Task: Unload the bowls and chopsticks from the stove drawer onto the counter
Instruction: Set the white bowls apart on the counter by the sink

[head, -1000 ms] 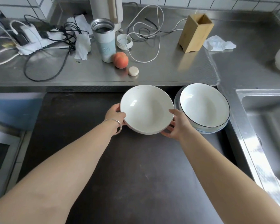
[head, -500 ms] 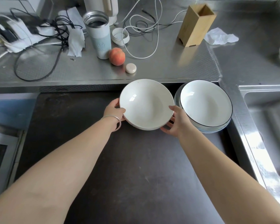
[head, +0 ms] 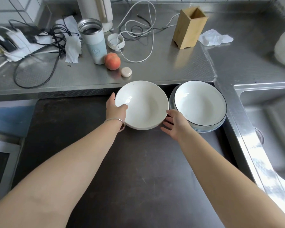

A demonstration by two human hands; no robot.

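A plain white bowl is held over the dark stove top, close to the steel counter's front edge. My left hand grips its left rim, thumb over the inside. My right hand sits just off the bowl's lower right edge with fingers spread; it looks slightly apart from the bowl. To the right stands a stack of white bowls with dark rims on the stove top. No chopsticks are visible.
On the steel counter lie a peach, a small round puck, an open tumbler, its lid, tangled cables, a wooden holder and crumpled tissue. A sink lies right.
The white bowl has moved farther toward the counter edge. My right hand has loosened from the rim and its fingers have spread; my left hand still holds the bowl.
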